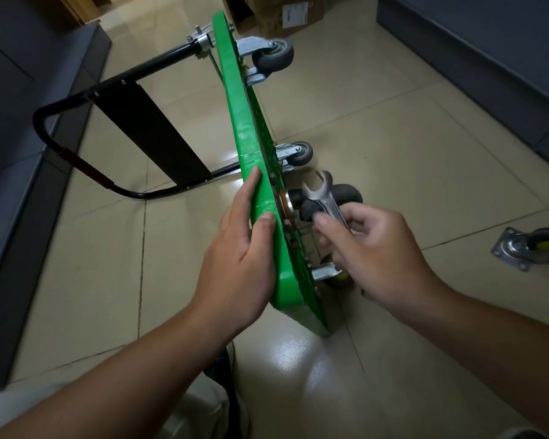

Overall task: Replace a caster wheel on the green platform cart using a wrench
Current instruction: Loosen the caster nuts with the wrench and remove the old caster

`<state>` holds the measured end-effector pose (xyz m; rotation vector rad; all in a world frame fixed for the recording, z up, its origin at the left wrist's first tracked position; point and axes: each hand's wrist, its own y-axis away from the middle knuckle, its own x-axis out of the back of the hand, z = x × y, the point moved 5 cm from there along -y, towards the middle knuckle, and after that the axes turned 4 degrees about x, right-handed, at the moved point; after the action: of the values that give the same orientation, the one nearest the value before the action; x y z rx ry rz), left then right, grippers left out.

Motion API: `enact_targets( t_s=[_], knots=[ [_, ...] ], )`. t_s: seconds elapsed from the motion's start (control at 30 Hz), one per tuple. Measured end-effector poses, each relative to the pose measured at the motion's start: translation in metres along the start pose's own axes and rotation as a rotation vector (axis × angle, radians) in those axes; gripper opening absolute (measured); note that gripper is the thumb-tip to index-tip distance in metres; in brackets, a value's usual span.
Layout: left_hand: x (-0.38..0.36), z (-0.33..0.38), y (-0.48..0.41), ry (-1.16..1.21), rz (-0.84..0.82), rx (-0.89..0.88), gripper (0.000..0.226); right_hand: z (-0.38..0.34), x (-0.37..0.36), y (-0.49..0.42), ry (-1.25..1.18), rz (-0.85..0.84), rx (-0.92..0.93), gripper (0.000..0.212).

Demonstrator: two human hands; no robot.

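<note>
The green platform cart point(244, 122) stands on its long edge on the tiled floor, underside facing right. My left hand point(241, 248) holds its upper edge, thumb on the rim and fingers on the deck side. My right hand point(371, 251) grips a silver open-end wrench point(325, 198), jaw pointing up, in front of a black caster wheel point(346, 193) on the underside. Grey casters sit further along, the far caster point(274, 55) and the middle caster point(300, 153). A yellow-hubbed caster point(335, 275) shows below my right hand. A loose caster with its mounting plate point(530, 247) lies on the floor at right.
The cart's black folding handle point(86, 147) lies out to the left on the floor. Dark cabinets line the left side point(23, 153) and the right side point(488, 64). Cardboard boxes point(282, 11) stand beyond the cart. My leg and a shoe point(222, 365) are at the bottom.
</note>
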<state>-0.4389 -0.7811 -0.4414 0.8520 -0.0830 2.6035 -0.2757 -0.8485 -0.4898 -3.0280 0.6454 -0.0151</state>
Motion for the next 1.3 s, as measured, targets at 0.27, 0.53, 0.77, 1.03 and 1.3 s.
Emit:
enact_targets(
  t_s=[0.27, 0.53, 0.77, 1.03, 1.3],
  knots=[
    [0.001, 0.0, 0.0, 0.021, 0.005, -0.002, 0.063, -0.01, -0.02, -0.021, -0.005, -0.013, -0.179, 0.034],
    [0.002, -0.002, 0.0, 0.0, 0.003, -0.007, 0.06, 0.005, -0.026, -0.021, -0.093, -0.1, -0.247, 0.018],
    [0.003, -0.004, -0.002, 0.056, -0.026, 0.016, 0.062, 0.01, -0.022, -0.026, -0.137, -0.152, -0.189, 0.019],
    [0.002, -0.003, 0.003, 0.071, -0.017, -0.001, 0.062, 0.01, -0.019, -0.028, -0.147, -0.183, -0.139, 0.011],
    [0.002, -0.006, 0.003, 0.064, -0.014, -0.021, 0.062, 0.002, -0.011, -0.029, -0.049, -0.212, 0.07, 0.015]
  ],
)
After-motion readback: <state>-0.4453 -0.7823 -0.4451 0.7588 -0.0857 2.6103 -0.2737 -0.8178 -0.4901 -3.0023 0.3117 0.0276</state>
